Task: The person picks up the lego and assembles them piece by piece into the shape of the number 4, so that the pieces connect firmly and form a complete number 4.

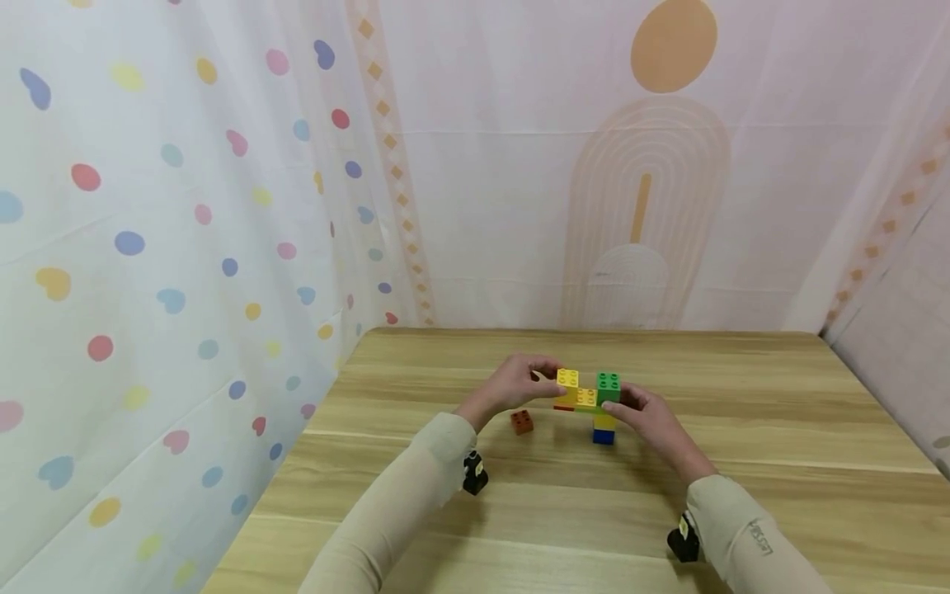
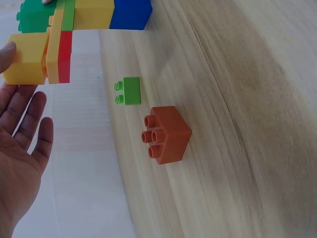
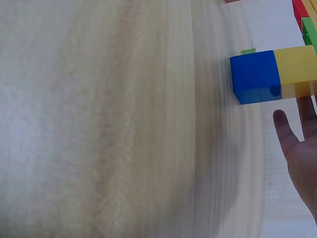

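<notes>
Both hands hold one structure of toy building bricks above the table. My left hand pinches a yellow brick at its left end, thumb on the near side. At the other end my right hand grips a green brick, with its thumb at the front. Between them runs a flat yellow-orange piece. A thin red piece lies under the left part. Below the green brick come a light green layer, a yellow brick and a blue brick at the bottom.
An orange-brown brick stands on the wooden table, below the left hand. Near it is a small light green brick. Black wrist cameras hang at both sleeves. A patterned curtain rises behind the table's far edge.
</notes>
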Available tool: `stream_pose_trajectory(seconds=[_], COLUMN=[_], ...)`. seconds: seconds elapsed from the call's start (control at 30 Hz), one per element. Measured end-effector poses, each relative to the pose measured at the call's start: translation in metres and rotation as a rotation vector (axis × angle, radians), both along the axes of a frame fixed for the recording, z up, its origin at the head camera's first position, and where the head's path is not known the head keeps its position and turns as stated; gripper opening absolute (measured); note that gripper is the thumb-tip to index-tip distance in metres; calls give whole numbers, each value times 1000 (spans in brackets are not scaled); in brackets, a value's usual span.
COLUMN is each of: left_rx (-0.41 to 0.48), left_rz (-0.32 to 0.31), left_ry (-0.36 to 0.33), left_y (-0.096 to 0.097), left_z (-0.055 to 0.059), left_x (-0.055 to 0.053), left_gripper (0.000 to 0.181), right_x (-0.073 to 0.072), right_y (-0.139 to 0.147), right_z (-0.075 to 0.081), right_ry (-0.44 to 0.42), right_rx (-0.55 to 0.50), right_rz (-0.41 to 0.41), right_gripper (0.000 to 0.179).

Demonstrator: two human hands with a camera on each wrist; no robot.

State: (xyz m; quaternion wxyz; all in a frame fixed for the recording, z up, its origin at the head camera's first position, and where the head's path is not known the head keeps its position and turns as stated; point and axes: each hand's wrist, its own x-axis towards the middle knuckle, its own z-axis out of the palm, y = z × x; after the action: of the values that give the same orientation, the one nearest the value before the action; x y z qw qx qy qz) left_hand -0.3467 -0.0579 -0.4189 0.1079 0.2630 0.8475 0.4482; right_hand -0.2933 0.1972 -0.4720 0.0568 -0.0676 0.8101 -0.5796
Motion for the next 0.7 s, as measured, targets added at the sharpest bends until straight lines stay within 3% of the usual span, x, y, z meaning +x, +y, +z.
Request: stream_pose_trajectory(seconds=[0.17, 0.4, 0.7], left_rx=[-1, -13, -41], left_rz=[3, 4, -13], left_ry=[-11, 6, 18], left_y=[-1, -3, 2], left_z=[-1, -1, 2], left_x=[0, -1, 3], left_gripper=[38, 39, 40], right_x=[-2, -6, -10], right_y=[-2, -8, -13], right_z=[1, 2, -1], right_ry=[1, -17, -55], right_rx=[16, 42, 64], right_rz=[0, 13, 15], right_gripper=[59, 72, 67])
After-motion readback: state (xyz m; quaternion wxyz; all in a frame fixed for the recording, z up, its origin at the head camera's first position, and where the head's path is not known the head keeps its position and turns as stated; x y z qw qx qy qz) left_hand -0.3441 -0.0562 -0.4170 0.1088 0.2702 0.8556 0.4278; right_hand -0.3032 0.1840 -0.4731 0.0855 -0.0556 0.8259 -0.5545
